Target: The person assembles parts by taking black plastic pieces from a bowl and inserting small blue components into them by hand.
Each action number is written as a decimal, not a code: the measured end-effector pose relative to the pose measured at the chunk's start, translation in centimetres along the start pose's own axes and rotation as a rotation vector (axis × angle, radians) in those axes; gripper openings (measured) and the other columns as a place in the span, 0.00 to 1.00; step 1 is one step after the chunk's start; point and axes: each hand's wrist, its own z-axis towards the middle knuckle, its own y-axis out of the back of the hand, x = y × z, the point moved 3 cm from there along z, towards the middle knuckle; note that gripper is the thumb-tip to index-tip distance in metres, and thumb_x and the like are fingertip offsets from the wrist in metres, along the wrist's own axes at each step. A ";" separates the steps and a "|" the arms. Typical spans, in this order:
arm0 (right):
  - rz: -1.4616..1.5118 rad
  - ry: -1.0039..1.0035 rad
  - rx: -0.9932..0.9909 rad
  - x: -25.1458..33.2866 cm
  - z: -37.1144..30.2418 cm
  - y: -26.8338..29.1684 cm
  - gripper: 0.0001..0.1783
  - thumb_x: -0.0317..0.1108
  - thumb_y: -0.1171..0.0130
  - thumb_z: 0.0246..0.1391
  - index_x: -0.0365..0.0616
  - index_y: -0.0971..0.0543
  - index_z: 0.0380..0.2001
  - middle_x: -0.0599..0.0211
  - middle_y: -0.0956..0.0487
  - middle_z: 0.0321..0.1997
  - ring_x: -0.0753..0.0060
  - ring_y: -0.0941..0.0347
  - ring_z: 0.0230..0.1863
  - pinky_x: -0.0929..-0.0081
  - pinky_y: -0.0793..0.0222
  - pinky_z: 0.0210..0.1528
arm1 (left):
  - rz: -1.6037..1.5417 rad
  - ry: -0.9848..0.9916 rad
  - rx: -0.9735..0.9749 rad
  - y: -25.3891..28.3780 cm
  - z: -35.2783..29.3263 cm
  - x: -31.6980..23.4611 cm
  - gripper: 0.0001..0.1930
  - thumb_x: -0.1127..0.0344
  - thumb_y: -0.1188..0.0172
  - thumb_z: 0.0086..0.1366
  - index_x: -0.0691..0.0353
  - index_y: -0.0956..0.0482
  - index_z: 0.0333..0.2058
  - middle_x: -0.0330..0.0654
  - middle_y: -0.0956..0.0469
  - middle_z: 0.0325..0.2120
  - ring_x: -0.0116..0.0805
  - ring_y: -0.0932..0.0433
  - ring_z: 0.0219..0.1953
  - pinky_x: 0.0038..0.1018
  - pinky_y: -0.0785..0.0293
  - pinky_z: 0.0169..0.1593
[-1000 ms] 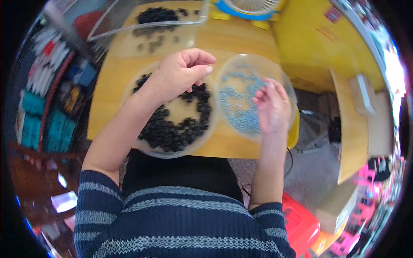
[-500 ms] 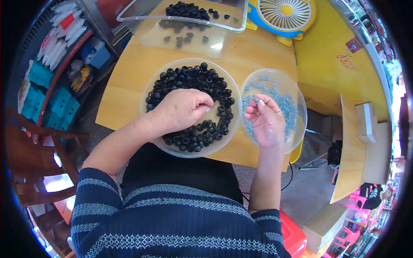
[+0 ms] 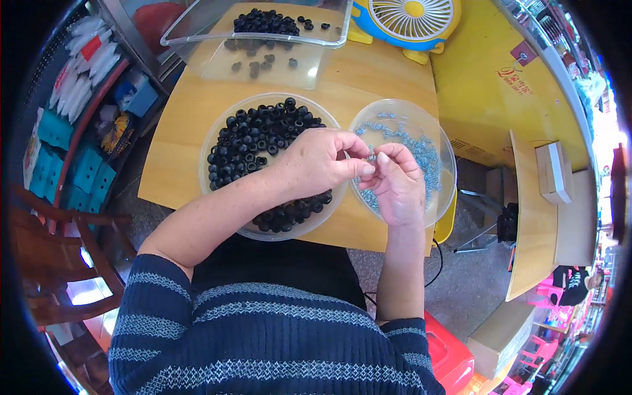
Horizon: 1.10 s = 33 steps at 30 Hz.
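Note:
My left hand is closed in a pinch and has come against my right hand, its fingertips hiding most of what is in them. My right hand pinches a tiny silvery coil, seemingly a metal spring, between thumb and fingers. Both hands meet above the near-left rim of a round clear tub of small silvery-blue springs. Left of it, partly under my left forearm, stands a wider round tub full of black round plastic pieces with holes.
A clear rectangular bin with more black pieces stands at the table's far side. Beside it is a blue and yellow fan. The wooden table meets a yellow panel on the right. A red stool stands near my right side.
My left hand has moved right from over the black pieces to meet my right hand. The right hand stays over the springs, fingers closed. The whole view has shifted slightly.

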 end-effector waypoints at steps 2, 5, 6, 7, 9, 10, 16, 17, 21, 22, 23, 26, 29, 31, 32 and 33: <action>-0.023 0.019 -0.003 0.2 -0.1 0.2 0.04 0.26 0.54 0.49 0.40 0.32 0.31 0.63 0.26 0.24 0.75 0.29 0.23 0.78 0.29 0.26 | 0.033 -0.011 -0.027 -0.3 0.3 -0.1 0.08 0.69 0.46 0.52 0.67 0.26 0.30 0.39 0.26 0.24 0.22 0.29 0.28 0.19 0.33 0.32; -0.103 0.078 -0.028 0.4 -0.2 0.5 0.04 0.26 0.53 0.49 0.40 0.32 0.30 0.64 0.26 0.24 0.77 0.29 0.22 0.79 0.30 0.25 | 0.073 -0.073 -0.064 -0.8 0.6 0.1 0.08 0.67 0.47 0.51 0.66 0.26 0.28 0.43 0.26 0.22 0.29 0.28 0.26 0.23 0.32 0.31; -0.159 0.119 -0.051 0.6 -0.3 0.6 0.04 0.26 0.52 0.49 0.40 0.32 0.30 0.64 0.27 0.23 0.78 0.30 0.22 0.80 0.30 0.26 | 0.079 -0.125 -0.074 -1.0 0.7 0.1 0.08 0.66 0.47 0.50 0.65 0.26 0.27 0.46 0.26 0.21 0.35 0.26 0.25 0.26 0.32 0.30; -0.157 0.119 -0.057 0.5 -0.3 0.7 0.04 0.26 0.52 0.49 0.40 0.32 0.30 0.64 0.27 0.23 0.78 0.30 0.22 0.80 0.30 0.26 | 0.079 -0.124 -0.067 -1.2 0.8 0.0 0.08 0.66 0.47 0.50 0.65 0.26 0.27 0.46 0.26 0.21 0.35 0.26 0.25 0.26 0.32 0.30; -0.200 0.166 -0.099 0.6 -0.4 0.9 0.04 0.25 0.52 0.48 0.40 0.32 0.30 0.65 0.27 0.24 0.79 0.30 0.22 0.81 0.31 0.25 | 0.255 -0.146 -0.100 -1.5 0.9 -0.3 0.09 0.65 0.48 0.50 0.64 0.26 0.27 0.47 0.26 0.21 0.37 0.26 0.25 0.27 0.31 0.30; -0.198 0.167 -0.102 0.6 -0.5 0.9 0.04 0.25 0.52 0.48 0.40 0.32 0.30 0.65 0.27 0.24 0.79 0.30 0.22 0.81 0.31 0.25 | 0.255 -0.146 -0.097 -1.6 1.0 -0.3 0.09 0.65 0.48 0.50 0.64 0.26 0.27 0.47 0.26 0.21 0.37 0.26 0.25 0.27 0.31 0.30; -0.229 0.160 -0.116 0.8 -0.7 0.9 0.04 0.24 0.53 0.48 0.40 0.32 0.30 0.68 0.28 0.25 0.79 0.31 0.25 0.83 0.32 0.27 | 0.244 -0.169 -0.111 -1.5 1.2 -0.2 0.07 0.69 0.48 0.50 0.64 0.25 0.29 0.42 0.27 0.21 0.29 0.28 0.25 0.21 0.33 0.29; -0.251 0.184 -0.095 0.8 -0.6 0.9 0.04 0.24 0.53 0.48 0.40 0.32 0.30 0.68 0.28 0.25 0.80 0.31 0.26 0.83 0.32 0.27 | 0.192 -0.142 -0.107 -1.5 1.3 -0.1 0.08 0.68 0.49 0.50 0.64 0.25 0.28 0.45 0.27 0.20 0.32 0.27 0.24 0.23 0.32 0.29; -0.419 0.294 -0.098 1.1 -0.9 0.9 0.05 0.23 0.52 0.47 0.39 0.31 0.31 0.71 0.28 0.26 0.84 0.33 0.27 0.87 0.35 0.29 | 0.056 0.019 -0.087 -1.5 1.5 0.3 0.09 0.66 0.51 0.50 0.64 0.25 0.26 0.44 0.27 0.17 0.26 0.27 0.22 0.23 0.32 0.26; -0.419 0.294 -0.097 1.1 -0.9 0.9 0.05 0.23 0.52 0.47 0.39 0.31 0.31 0.71 0.28 0.26 0.84 0.33 0.27 0.87 0.35 0.29 | 0.056 0.019 -0.088 -1.5 1.6 0.3 0.09 0.66 0.51 0.50 0.64 0.25 0.26 0.44 0.27 0.17 0.26 0.27 0.22 0.23 0.32 0.26; -0.539 0.339 -0.111 1.3 -1.1 0.9 0.05 0.22 0.51 0.46 0.39 0.31 0.30 0.71 0.28 0.26 0.85 0.34 0.27 0.87 0.36 0.29 | -0.032 0.121 -0.070 -1.5 1.7 0.8 0.09 0.66 0.51 0.51 0.65 0.25 0.26 0.42 0.27 0.18 0.24 0.28 0.21 0.21 0.32 0.24; -0.693 0.399 -0.156 1.5 -1.3 1.0 0.05 0.22 0.50 0.45 0.38 0.30 0.29 0.72 0.29 0.26 0.86 0.35 0.27 0.88 0.38 0.30 | -0.263 0.275 -0.033 -1.2 2.0 1.3 0.09 0.65 0.50 0.53 0.65 0.26 0.27 0.39 0.27 0.19 0.21 0.30 0.21 0.18 0.33 0.22; -0.810 0.410 -0.239 2.1 -1.4 1.6 0.04 0.23 0.49 0.44 0.38 0.29 0.27 0.72 0.29 0.25 0.85 0.35 0.27 0.87 0.38 0.30 | -0.417 0.347 -0.010 -1.1 2.1 1.4 0.09 0.65 0.49 0.53 0.65 0.27 0.28 0.37 0.27 0.22 0.21 0.30 0.21 0.16 0.33 0.21; -0.892 0.405 -0.290 2.5 -1.2 2.1 0.04 0.23 0.48 0.43 0.38 0.29 0.27 0.72 0.29 0.25 0.84 0.34 0.28 0.87 0.37 0.31 | -0.428 0.366 -0.006 -1.1 2.1 1.5 0.09 0.65 0.49 0.53 0.65 0.27 0.29 0.37 0.27 0.23 0.21 0.31 0.22 0.15 0.33 0.21; -1.109 0.519 -0.294 2.9 -1.1 2.1 0.05 0.23 0.48 0.43 0.38 0.29 0.27 0.72 0.29 0.25 0.83 0.34 0.29 0.86 0.37 0.31 | -0.416 0.361 0.007 -1.2 2.2 1.7 0.09 0.64 0.49 0.53 0.65 0.27 0.29 0.37 0.27 0.23 0.21 0.31 0.22 0.16 0.33 0.21; -1.325 0.635 -0.294 3.1 -1.1 1.8 0.05 0.23 0.48 0.43 0.37 0.28 0.28 0.71 0.28 0.25 0.82 0.33 0.29 0.85 0.36 0.31 | -0.404 0.356 0.020 -1.3 2.2 1.8 0.10 0.64 0.49 0.53 0.65 0.27 0.28 0.37 0.28 0.22 0.21 0.30 0.23 0.17 0.33 0.21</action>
